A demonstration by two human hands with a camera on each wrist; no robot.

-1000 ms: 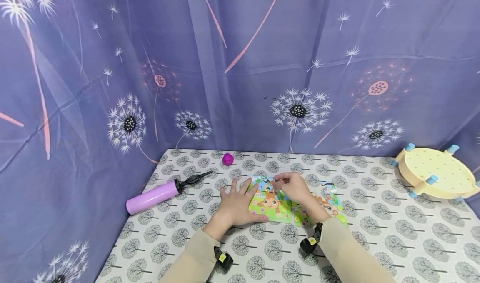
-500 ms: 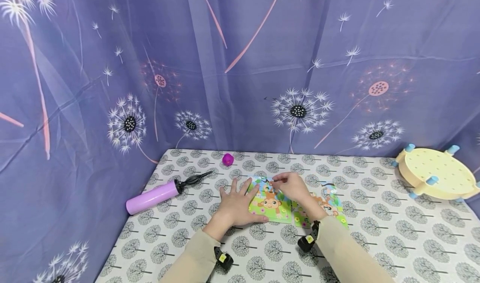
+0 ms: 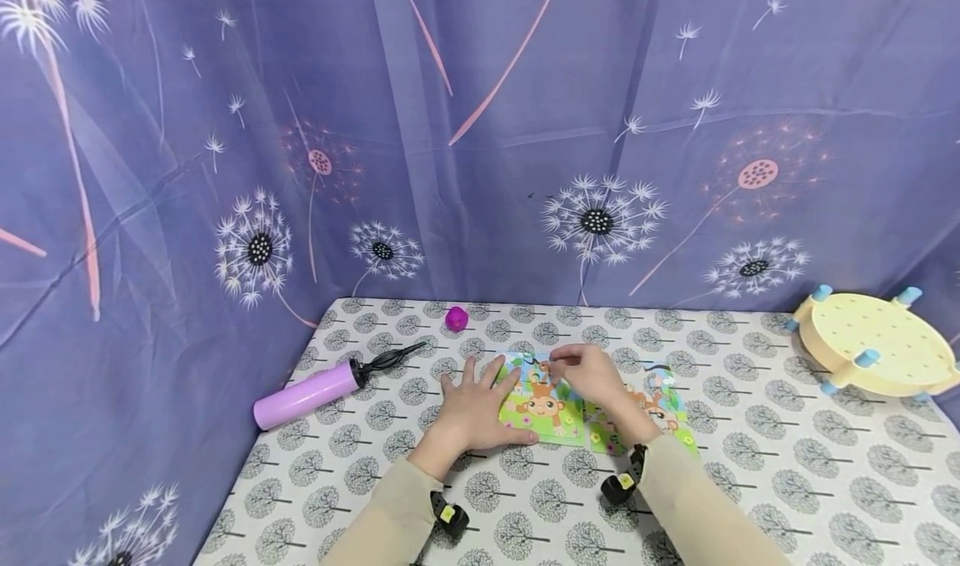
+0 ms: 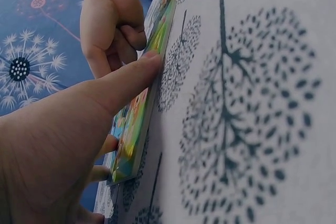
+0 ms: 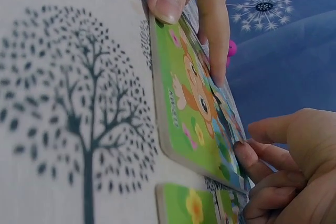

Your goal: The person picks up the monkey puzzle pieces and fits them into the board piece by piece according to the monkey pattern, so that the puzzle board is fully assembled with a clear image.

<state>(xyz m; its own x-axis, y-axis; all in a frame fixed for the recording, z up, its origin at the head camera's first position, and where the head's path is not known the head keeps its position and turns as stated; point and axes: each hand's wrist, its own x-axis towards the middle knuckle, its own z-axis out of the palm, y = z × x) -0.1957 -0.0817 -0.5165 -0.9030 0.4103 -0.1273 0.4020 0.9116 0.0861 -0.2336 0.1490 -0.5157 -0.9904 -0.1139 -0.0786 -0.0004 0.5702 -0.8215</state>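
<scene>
A monkey jigsaw puzzle with a green and blue picture lies flat on the table. My left hand spreads over its left side; in the left wrist view the thumb presses the near edge. My right hand is at the puzzle's upper right, thumb and forefinger pinching a small puzzle piece that their tips mostly hide. The right wrist view has these fingertips right at the board's surface, other fingers curled. Under my right wrist lies a second monkey puzzle, partly covered by the forearm.
A purple hand pump with a black nozzle lies to the left. Behind the puzzles sits a small magenta ball-like object. At the right back is an upturned yellow stool with blue-tipped legs. Patterned curtains border the table.
My right hand shifts very slightly at the puzzle's upper right, its wrist tilting a little and back. The left hand keeps its place on the puzzle.
</scene>
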